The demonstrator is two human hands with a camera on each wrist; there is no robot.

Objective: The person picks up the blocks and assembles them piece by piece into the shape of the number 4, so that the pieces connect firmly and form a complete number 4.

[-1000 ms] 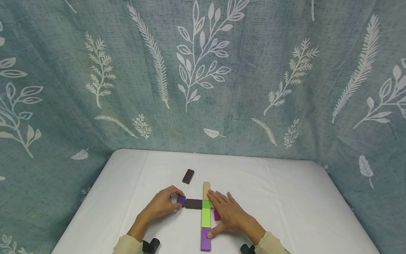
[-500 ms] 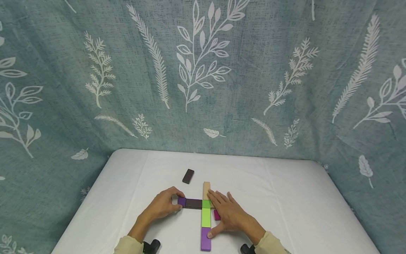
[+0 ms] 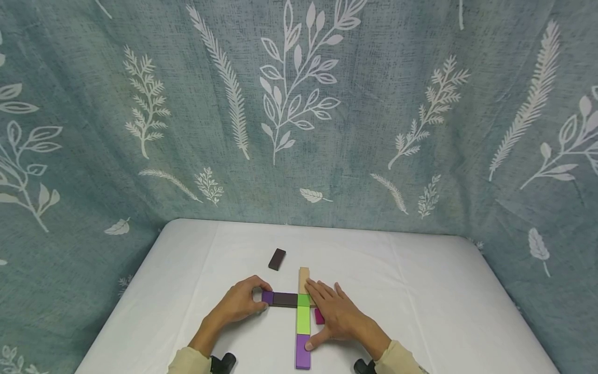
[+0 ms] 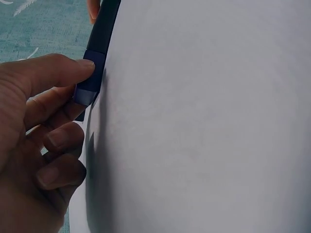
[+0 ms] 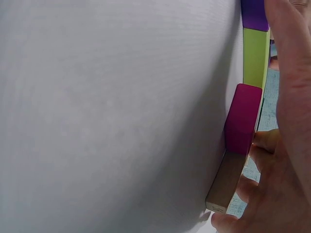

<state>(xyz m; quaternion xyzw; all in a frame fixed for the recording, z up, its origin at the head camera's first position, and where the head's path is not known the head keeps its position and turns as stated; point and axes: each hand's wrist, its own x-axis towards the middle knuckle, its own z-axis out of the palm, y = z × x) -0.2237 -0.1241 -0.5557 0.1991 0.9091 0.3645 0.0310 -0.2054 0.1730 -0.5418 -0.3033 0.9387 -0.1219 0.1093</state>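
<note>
My left hand [image 3: 240, 299] pinches a small dark purple block [image 3: 268, 296] between thumb and forefinger. That block meets the left end of a dark brown block [image 3: 285, 299]; both also show in the left wrist view. The brown block's other end touches a column made of a tan block [image 3: 304, 280], a bright green block [image 3: 303, 300], a yellow-green block [image 3: 303, 320] and a purple block [image 3: 302, 351]. Fingers extended, my right hand [image 3: 341, 314] rests along the column's right side, its thumb on the purple block. Beneath it a magenta block [image 5: 244, 119] and a wooden block [image 5: 226, 182] are partly covered.
A loose dark brown block [image 3: 277, 259] lies behind the arrangement. White cloth covers the table [image 3: 420, 291], and a patterned teal curtain [image 3: 350, 156] hangs behind it. Black straps with camera mounts [image 3: 223, 363] sit at both wrists.
The dark purple block has shifted slightly right with my left hand, closing a thin gap to the dark brown block. My right hand stays in place.
</note>
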